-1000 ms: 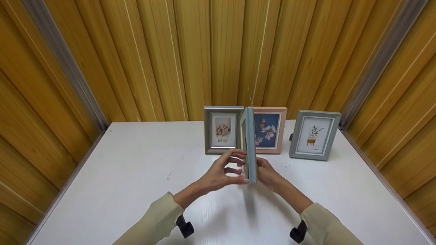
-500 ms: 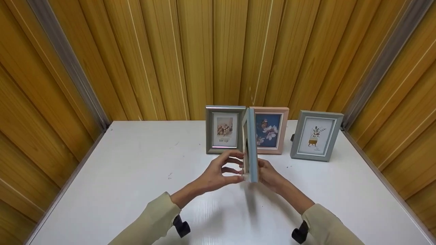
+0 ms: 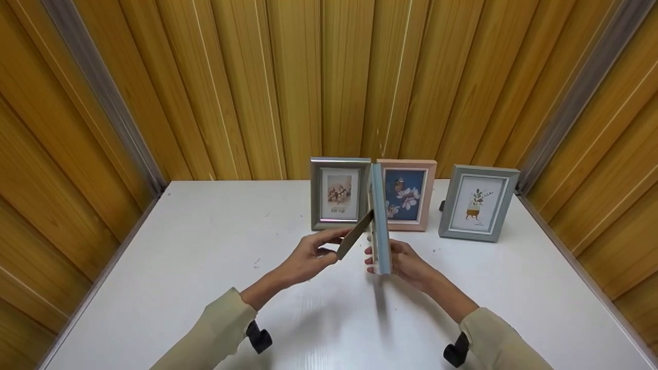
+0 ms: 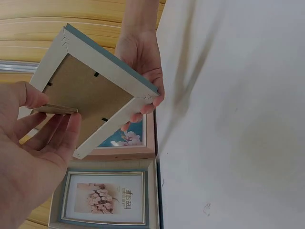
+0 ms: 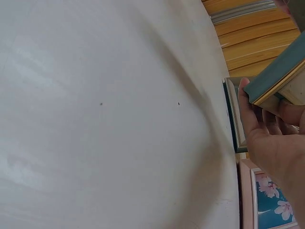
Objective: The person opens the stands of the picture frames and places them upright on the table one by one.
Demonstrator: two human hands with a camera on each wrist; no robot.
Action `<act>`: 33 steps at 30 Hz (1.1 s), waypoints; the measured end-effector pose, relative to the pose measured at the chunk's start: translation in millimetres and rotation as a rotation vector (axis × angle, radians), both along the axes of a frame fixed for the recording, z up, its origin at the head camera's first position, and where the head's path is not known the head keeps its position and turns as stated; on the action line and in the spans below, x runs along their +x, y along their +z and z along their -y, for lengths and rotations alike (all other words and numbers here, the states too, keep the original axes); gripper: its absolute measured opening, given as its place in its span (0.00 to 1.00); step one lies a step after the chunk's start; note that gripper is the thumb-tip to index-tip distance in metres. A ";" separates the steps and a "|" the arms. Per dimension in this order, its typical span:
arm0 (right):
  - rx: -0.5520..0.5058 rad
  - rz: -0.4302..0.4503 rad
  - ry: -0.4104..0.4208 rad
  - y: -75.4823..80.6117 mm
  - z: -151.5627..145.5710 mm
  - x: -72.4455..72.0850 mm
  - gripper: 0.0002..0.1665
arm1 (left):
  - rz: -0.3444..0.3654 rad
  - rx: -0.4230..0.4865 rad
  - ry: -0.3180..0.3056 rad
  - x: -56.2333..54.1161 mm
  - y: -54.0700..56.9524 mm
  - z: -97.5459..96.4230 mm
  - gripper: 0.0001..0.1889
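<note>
A light blue photo frame [image 3: 381,226] is held up off the table, edge-on in the head view. My right hand [image 3: 411,264] grips its lower part, with fingertips curling past the edge. Between thumb and fingers, my left hand [image 3: 303,262] pinches the brown easel stand [image 3: 354,235], which slants out from the frame's back. In the left wrist view the brown backing board [image 4: 88,83] faces the camera, with small black clips around it and the stand [image 4: 57,109] nearly edge-on. The right wrist view catches a blue corner [image 5: 274,71] of the frame over my fingers.
Behind the hands, a silver-grey photo frame [image 3: 315,200] and a pink one [image 3: 431,195] stand side by side on the white table [image 3: 231,221]. A grey-green frame [image 3: 448,205] stands farther right. Wood-patterned walls [image 3: 231,92] enclose the back and sides.
My left hand has drawn away to the left from the frame's back, and the easel stand now swings out with it. The blue frame and right hand stay nearly in place.
</note>
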State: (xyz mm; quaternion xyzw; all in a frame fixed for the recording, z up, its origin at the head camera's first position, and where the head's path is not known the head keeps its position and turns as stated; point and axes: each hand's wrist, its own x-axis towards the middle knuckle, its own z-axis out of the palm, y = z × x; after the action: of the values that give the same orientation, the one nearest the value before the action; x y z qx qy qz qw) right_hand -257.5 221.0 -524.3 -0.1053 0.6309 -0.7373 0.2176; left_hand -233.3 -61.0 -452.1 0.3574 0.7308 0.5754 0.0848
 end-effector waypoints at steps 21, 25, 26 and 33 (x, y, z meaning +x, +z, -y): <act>0.149 -0.079 -0.382 7.2 9.6 4.5 0.31 | -0.285 -0.019 0.299 6.8 8.3 -11.1 0.22; 0.198 -0.148 -0.492 9.8 13.1 7.4 0.29 | -0.219 -0.017 0.339 5.5 8.4 -16.2 0.21; 0.212 -0.167 -0.508 10.3 14.9 8.7 0.29 | -0.206 -0.025 0.355 6.5 8.1 -16.2 0.21; 0.335 -0.342 -0.537 11.3 26.1 15.7 0.36 | -0.210 -0.085 0.416 11.2 3.4 -3.7 0.19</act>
State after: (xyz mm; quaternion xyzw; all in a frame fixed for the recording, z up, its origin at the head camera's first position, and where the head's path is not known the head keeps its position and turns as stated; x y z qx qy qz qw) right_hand -241.9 194.9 -513.0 -0.0205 0.7755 -0.6262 -0.0782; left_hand -222.1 -57.3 -448.7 0.2532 0.8169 0.5089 -0.0973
